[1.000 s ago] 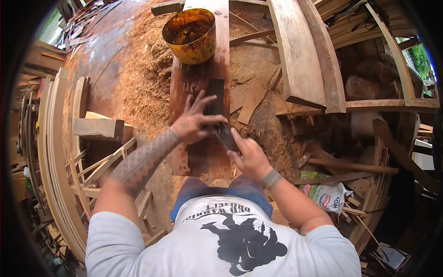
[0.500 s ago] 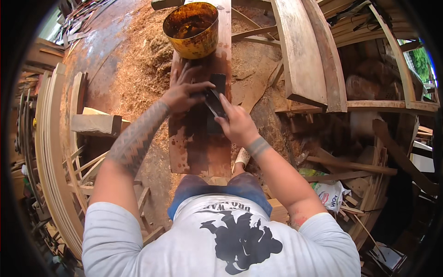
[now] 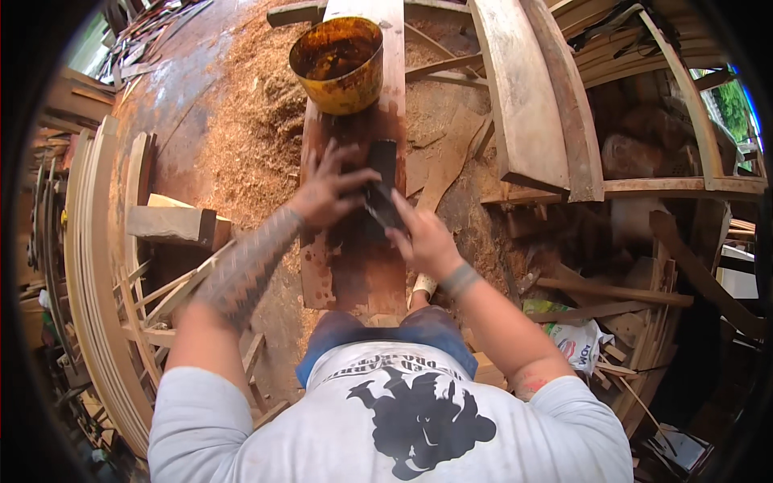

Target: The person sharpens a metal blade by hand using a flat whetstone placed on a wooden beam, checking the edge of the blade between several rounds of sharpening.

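Note:
My right hand [image 3: 428,241] is closed on a dark, flat, blade-like piece [image 3: 382,203], fingers and thumb along its near side. The piece is tilted over a long dark block, seemingly a sharpening stone [image 3: 383,154], lying lengthwise on the wet, stained plank [image 3: 362,278]. My left hand [image 3: 326,191] is open above the plank with its fingers spread and slightly blurred. Its forefinger reaches to the far end of the piece; whether it touches I cannot tell. Beyond both hands, a stained yellow bowl [image 3: 338,88] with dark liquid stands on the plank.
Wood shavings [image 3: 250,121] cover the floor to the left. A thick squared timber [image 3: 171,224] juts in at the left, near stacked long boards [image 3: 101,266]. Broad planks [image 3: 523,105] rise at the right. A white bag [image 3: 578,342] and scrap wood lie lower right.
Both hands and the blade-like piece sit slightly lower in the picture, as do the bowl and plank. My left hand's fingers have spread wider and the piece's tilt has changed.

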A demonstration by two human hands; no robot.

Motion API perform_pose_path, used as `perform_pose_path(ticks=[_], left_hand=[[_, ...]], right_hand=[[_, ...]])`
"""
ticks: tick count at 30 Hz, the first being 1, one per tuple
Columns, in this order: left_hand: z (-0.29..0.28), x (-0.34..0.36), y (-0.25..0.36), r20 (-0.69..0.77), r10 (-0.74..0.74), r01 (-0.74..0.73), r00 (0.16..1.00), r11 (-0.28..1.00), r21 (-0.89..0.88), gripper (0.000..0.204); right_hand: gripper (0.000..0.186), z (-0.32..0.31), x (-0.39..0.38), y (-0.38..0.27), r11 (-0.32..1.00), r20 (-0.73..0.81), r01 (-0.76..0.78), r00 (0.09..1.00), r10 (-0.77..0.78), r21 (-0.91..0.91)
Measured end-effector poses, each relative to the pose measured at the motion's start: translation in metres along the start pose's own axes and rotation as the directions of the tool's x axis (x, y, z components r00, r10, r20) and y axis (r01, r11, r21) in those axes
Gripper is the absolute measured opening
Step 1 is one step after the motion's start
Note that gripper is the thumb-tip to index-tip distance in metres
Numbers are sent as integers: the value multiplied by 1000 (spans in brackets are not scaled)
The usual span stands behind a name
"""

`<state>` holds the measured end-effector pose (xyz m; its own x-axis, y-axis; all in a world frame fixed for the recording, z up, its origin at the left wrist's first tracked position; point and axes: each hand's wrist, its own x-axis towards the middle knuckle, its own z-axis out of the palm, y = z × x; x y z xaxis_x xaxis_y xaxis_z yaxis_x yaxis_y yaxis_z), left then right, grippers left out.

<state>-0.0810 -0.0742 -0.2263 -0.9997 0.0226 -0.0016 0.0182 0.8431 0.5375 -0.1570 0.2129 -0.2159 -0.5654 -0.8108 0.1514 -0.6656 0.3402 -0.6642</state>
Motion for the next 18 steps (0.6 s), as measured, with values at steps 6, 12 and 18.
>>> perform_pose_path(ticks=[6, 12, 18], left_hand=[[-9, 4, -13, -27, -12, 13, 1000, 999, 29, 54], [9, -24, 15, 60, -28, 30, 998, 999, -25, 51], [-16, 10, -18, -17, -13, 14, 1000, 998, 62, 54]], right_hand=[[78, 12, 30, 4, 997, -78, 79, 994, -77, 22], [75, -9, -17, -8, 996, 94, -59, 994, 53, 60], [75, 3, 24, -4, 998, -28, -12, 1000, 14, 57]])
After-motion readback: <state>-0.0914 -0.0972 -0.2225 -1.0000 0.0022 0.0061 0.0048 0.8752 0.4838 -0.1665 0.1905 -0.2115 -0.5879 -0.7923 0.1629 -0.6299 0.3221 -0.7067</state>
